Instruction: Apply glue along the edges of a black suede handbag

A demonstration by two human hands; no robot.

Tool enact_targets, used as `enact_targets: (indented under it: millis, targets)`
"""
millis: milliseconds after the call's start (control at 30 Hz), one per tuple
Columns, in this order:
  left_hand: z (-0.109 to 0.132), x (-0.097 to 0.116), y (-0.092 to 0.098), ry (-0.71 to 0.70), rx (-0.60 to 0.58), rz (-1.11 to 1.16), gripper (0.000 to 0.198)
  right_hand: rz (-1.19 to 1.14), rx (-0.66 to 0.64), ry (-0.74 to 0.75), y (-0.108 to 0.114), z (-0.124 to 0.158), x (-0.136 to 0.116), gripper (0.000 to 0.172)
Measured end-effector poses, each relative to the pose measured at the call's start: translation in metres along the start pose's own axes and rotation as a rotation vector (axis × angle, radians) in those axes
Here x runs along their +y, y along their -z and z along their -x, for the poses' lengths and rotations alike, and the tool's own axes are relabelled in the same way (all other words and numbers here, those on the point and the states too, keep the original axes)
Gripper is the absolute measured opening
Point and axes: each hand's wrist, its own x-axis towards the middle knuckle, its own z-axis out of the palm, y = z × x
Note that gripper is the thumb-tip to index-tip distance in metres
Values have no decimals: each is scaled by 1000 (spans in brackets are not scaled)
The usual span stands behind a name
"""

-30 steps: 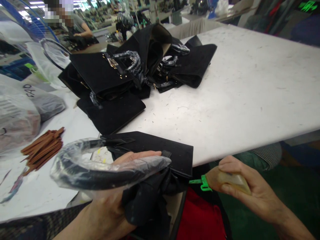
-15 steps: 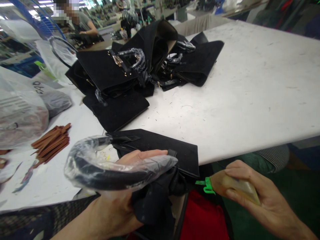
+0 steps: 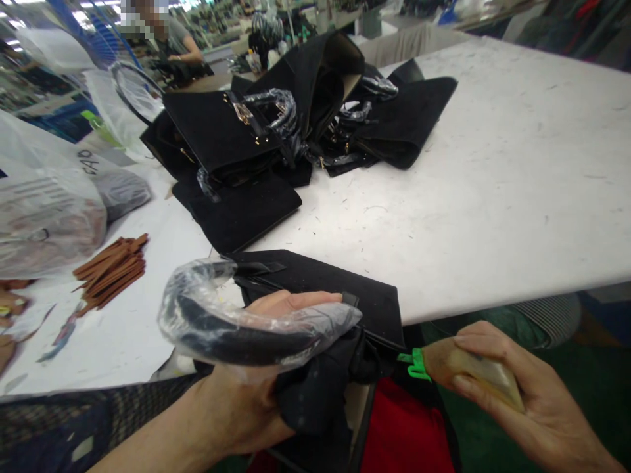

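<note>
A black handbag (image 3: 365,295) lies over the near edge of the white table, its pale inner side partly showing. My left hand (image 3: 241,401) is closed on it below a curved handle (image 3: 231,332) wrapped in clear plastic. The handle and bunched dark fabric (image 3: 315,387) hide part of the fingers. To the right, my right hand (image 3: 522,387) is wrapped round a yellowish squeeze bottle (image 3: 446,361). Its bright green nozzle (image 3: 417,364) points left, close to the bag's lower right edge; whether it touches cannot be told.
More black handbags (image 3: 221,131) are heaped at the back of the white table (image 3: 517,184). Brown strips (image 3: 113,272) lie at left, beside plastic bags (image 3: 54,203). Red fabric (image 3: 404,427) hangs below the bag. A co-worker (image 3: 182,46) sits far back left.
The whole view has shifted a little, so the table's contents appear further right. Both hands keep the same hold, and the nozzle stays beside the bag.
</note>
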Motion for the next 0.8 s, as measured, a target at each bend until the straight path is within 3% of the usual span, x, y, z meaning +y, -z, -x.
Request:
enact_targets:
  millis: [200,533,667,800]
  targets:
    - [-4,3,1,-6,59,6,39,-38,49,33,6,2,-9,24]
    - [-5,6,5,-84,100,-26,38,-81,62,-65,10,9,-19,27]
    - [-4,8,5,-67,117,-55,38,-91,-16,-171,13,9,-25,27]
    - [-3,9,6,-100,123,-69,38,-119,30,-275,17,10,-33,33]
